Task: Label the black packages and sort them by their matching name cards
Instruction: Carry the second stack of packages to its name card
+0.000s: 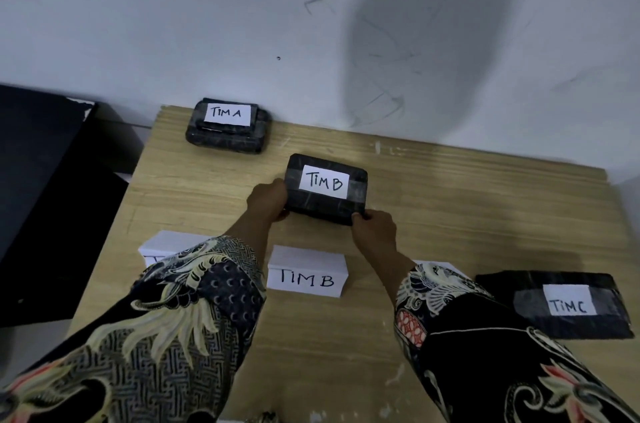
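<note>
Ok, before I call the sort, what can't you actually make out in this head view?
- Left name card: its writing is covered by the left sleeve.
- Right name card: almost all hidden behind the right sleeve; no text is readable.
- TIM A stack: only the top label shows; any label on the package below is covered.
- TIM B package: whether it rests on the table is unclear, held between the left hand and right hand.

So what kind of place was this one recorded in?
Probably a plain indoor room, maybe an office or home corner: a small wooden table stands against a scuffed white wall, with a dark cabinet beside it. Both hands grip the TIM B package.
</note>
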